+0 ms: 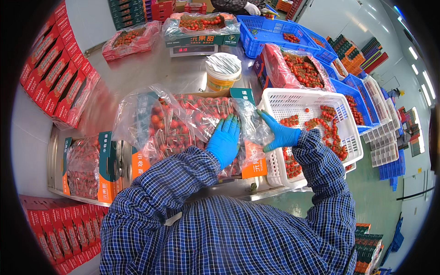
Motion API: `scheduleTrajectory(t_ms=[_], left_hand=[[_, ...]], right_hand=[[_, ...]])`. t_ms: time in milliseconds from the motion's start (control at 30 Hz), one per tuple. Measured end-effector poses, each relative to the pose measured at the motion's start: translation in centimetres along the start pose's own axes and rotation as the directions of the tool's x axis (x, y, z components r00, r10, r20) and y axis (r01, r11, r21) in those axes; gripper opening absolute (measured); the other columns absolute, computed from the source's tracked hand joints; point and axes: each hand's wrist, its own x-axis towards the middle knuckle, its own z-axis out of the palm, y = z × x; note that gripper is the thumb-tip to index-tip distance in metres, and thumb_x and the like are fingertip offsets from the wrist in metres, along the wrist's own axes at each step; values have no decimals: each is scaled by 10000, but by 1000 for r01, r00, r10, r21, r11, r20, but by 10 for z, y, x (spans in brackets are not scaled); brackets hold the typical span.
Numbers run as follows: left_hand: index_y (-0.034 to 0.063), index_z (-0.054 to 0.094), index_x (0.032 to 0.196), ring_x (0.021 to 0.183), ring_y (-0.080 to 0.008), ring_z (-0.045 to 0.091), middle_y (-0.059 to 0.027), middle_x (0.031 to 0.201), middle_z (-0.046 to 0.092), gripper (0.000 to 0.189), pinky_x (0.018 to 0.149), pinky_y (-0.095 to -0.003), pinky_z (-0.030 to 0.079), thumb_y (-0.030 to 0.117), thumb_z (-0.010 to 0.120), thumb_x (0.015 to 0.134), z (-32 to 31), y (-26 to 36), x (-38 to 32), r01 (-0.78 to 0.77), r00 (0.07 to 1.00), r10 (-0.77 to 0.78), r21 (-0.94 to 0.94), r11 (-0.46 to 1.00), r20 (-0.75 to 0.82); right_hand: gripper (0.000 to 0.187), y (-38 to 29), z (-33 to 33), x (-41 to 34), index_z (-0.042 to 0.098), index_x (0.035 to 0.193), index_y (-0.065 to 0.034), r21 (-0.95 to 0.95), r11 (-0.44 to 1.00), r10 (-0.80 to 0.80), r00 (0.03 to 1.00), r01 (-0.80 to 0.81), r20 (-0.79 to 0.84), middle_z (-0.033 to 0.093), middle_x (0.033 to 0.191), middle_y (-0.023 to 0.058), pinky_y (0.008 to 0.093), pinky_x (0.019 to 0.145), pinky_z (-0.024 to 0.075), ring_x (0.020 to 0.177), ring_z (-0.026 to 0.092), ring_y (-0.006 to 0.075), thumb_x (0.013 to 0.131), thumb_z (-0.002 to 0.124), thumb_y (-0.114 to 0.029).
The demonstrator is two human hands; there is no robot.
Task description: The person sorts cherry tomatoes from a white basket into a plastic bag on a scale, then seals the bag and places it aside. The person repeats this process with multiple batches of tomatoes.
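Observation:
In front of me sits a cardboard box in orange and green, holding vine cherry tomatoes under clear plastic film. My left hand, in a blue glove with greenish-stained fingertips, lies flat on the film over the tomatoes. At the box's right end is my right hand, gloved the same way, thumb and fingers spread, beside a loose film flap. Whether it touches that flap is hard to tell. Just beyond it stands a white plastic crate with several tomato trusses.
A film-covered tomato box stands at left. Behind are a white bucket of packets and a digital scale bearing a tomato box. Blue crates line the right; red cartons rise at left. A person's gloved hand shows at back.

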Motion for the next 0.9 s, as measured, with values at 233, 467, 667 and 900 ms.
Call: scheduleTrajectory(t_ms=[233, 467, 667, 900], left_hand=[[-30, 282, 1372, 1352, -370, 147, -191, 1450, 226, 600, 1100, -476, 88, 291, 391, 877, -2, 8, 44, -18, 951, -80, 309, 951, 300], [99, 484, 1253, 1271, -367, 282, -151, 1304, 430, 555, 1053, -533, 198, 363, 551, 770, 22, -22, 30, 100, 966, -119, -94, 991, -230], [148, 484, 1274, 1313, -360, 233, -105, 1368, 387, 636, 1057, -577, 126, 426, 609, 716, 25, -39, 24, 6, 999, -13, -225, 974, -32], [78, 516, 1121, 1304, -384, 246, -136, 1248, 442, 699, 1074, -552, 129, 361, 775, 537, 2, -59, 20, -91, 995, 93, -571, 816, -25]], right_hand=[[432, -23, 11, 9, 547, 1156, -114, 91, 994, -26, 919, 68, -392, 507, 993, 144, 367, 778, 477, 898, 566, 312, 740, 665, -108], [580, -44, 61, -15, 381, 1318, -29, -121, 949, -308, 940, 292, -144, 406, 1261, 212, 424, 1006, 365, 1168, 431, 362, 819, 595, -234], [441, -39, 54, 4, 561, 1062, -54, -403, 764, -594, 792, 503, -138, 535, 1061, 104, 496, 1086, 200, 1019, 507, 254, 842, 513, -434], [418, -39, 56, 40, 655, 721, -58, -359, 725, -545, 808, 588, 224, 608, 806, 112, 404, 808, 405, 808, 541, 269, 865, 483, -411]])
